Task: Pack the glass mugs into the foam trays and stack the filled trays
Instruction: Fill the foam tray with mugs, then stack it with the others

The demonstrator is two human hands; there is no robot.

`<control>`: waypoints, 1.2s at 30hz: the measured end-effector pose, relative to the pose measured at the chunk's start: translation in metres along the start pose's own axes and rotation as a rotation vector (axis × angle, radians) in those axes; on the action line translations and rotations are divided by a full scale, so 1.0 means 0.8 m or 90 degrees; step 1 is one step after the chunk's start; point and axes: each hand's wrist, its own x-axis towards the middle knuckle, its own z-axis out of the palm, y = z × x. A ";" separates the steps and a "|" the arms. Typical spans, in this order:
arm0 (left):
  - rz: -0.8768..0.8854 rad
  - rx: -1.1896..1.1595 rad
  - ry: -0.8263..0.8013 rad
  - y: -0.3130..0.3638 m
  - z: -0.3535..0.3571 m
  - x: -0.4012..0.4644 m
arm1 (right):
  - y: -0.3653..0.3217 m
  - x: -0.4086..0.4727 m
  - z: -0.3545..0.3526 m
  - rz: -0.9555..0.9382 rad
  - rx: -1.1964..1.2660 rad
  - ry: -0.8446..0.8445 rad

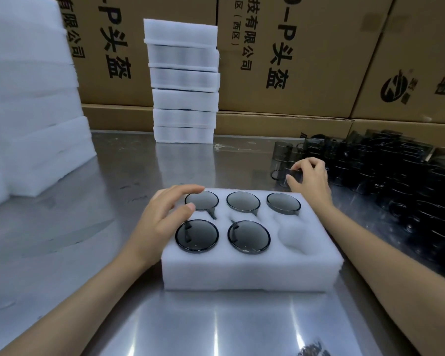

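foam tray point(249, 271): white | mugs point(197, 236): smoky grey | table point(113, 253): silver

One view only: head cam, wide-angle, looks fwd and down across the steel worktop point(93, 227) from its near edge toward the far edge. Close in, approx. arm's reach; both forearms enter from the bottom corners. Edges bend w/ lens distortion. No 2nd view to share.

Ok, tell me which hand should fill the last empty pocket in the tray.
Right. The right hand already grips a loose mug beside the mug pile, and the empty pocket sits at the foam tray's near right corner. The left hand rests on the tray's left side, steadying it.
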 end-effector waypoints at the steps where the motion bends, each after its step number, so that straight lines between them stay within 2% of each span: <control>1: -0.002 0.000 0.001 0.001 0.000 -0.001 | -0.001 -0.007 -0.007 0.001 0.015 -0.010; 5: -0.002 -0.004 0.007 0.004 -0.001 -0.003 | -0.007 -0.044 -0.036 0.017 0.077 -0.042; 9: 0.004 0.005 0.014 0.006 -0.002 -0.006 | -0.016 -0.080 -0.061 0.050 0.147 -0.024; 12: 0.006 0.009 0.013 0.006 -0.003 -0.007 | -0.026 -0.096 -0.075 0.088 0.154 0.024; 15: 0.009 0.014 0.011 0.005 -0.004 -0.006 | -0.040 -0.110 -0.089 0.106 0.207 0.117; 19: 0.013 0.020 0.010 0.004 -0.006 -0.006 | -0.066 -0.125 -0.105 0.063 0.295 0.176; 22: 0.013 0.013 0.009 0.003 -0.005 -0.006 | -0.084 -0.131 -0.123 -0.019 0.359 0.220; 24: 0.011 0.011 0.009 0.003 -0.004 -0.005 | -0.092 -0.137 -0.130 -0.083 0.333 0.190; 28: 0.007 0.010 0.008 0.003 -0.004 -0.004 | -0.104 -0.152 -0.127 -0.196 0.264 0.051; 36: 0.006 0.018 0.003 0.005 -0.005 -0.006 | -0.112 -0.160 -0.132 -0.237 0.199 -0.065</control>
